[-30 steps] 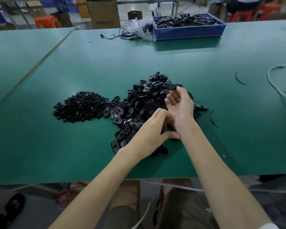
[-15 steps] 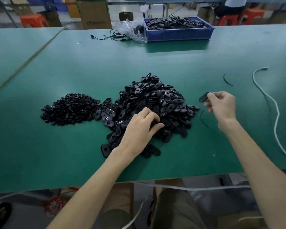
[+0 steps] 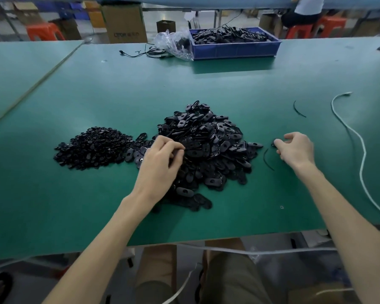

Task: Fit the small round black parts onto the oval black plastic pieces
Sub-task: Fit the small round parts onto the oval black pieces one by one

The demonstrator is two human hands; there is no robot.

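the left hand lies knuckles up on the near left flank of the heap of oval pieces, its fingers curled down into the pieces; whether they grip one i cannot tell. the right hand sits to the right of the heap, just off the table, fingers bent in toward the thumb and pinching a small dark piece at their tips, too blurred and edge-on to read its shape or which way its long axis runs. in the heap the oval pieces point every way, stacked flat and tilted. one loose oval at the near edge lies flat with its long axis running left to right, hole up, and another at the right edge lies the same way, near the right hand's fingertips. left of the heap, just beside it, is the lower mound of small round parts. a thin black strip lies between the heap and the right wrist, a second farther off. a white cord snakes down the right side. at the far edge stand a blue bin of black parts and a clear plastic bag.
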